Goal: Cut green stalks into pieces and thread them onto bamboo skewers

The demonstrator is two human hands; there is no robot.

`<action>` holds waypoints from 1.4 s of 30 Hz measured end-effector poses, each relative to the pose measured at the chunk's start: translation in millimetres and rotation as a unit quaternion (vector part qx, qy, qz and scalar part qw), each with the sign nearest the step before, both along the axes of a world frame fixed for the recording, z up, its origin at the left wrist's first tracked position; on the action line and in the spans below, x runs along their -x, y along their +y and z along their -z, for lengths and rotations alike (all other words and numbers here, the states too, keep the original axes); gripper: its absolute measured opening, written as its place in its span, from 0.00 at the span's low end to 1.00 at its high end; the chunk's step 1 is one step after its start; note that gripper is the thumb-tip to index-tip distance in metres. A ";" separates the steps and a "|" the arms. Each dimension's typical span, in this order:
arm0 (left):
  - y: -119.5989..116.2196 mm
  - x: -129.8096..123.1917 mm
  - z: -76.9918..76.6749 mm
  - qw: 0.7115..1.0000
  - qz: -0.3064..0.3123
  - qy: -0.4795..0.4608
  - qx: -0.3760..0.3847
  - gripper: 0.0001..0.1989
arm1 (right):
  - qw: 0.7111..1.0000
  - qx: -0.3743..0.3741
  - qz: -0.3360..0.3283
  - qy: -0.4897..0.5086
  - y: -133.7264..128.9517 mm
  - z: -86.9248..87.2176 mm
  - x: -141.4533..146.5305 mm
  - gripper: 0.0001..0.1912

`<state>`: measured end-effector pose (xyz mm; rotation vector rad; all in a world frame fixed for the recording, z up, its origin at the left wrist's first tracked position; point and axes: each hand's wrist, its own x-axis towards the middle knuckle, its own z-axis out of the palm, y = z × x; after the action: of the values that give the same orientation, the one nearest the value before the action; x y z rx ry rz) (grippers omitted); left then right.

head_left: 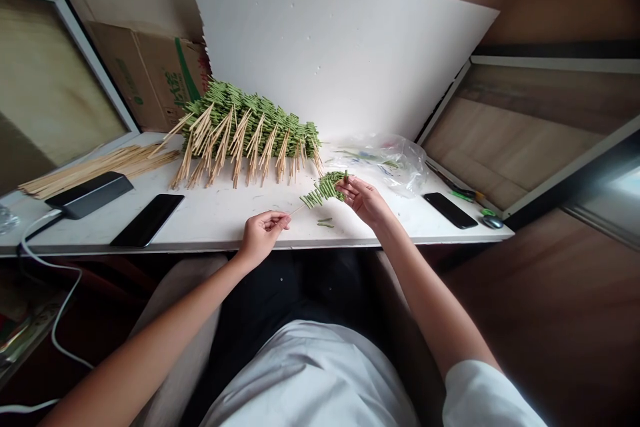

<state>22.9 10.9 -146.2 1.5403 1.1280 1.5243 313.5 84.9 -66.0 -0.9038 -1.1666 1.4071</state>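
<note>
Between thumb and fingers, my left hand (264,232) pinches the bare end of a thin wooden skewer (296,211). Short cut green bean pieces (320,192) are threaded crosswise along its other part. My right hand (365,200) has its fingers closed at the far end of the row, against a green bean piece (345,177). A small pile of cut beans lies behind the skewer, partly hidden by it. A couple of loose bean pieces (325,222) rest on the white table (200,227) just below.
A long stack of threaded bean skewers (255,123) leans at the back. Bare skewers (95,167) lie left, near a black box (90,193) with a cable and a phone (147,220). A clear plastic bag (407,163) and another phone (450,210) are right. A white board (340,47) stands behind.
</note>
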 end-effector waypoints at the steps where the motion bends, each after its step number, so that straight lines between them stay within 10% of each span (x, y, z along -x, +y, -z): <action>1: 0.0 -0.3 -0.5 1.000 -0.001 -0.001 0.000 0.15 | 1.000 0.006 -0.005 0.007 0.3 1.0 1.0 0.20; 42: -2.0 -0.9 1.3 1.000 -0.008 0.006 -0.013 0.16 | 0.998 -0.030 0.050 0.006 -9.1 6.1 19.5 0.19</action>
<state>23.7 8.9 -147.5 1.5625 1.1333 1.5487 294.0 75.9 -72.1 -0.8983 -1.1328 1.2881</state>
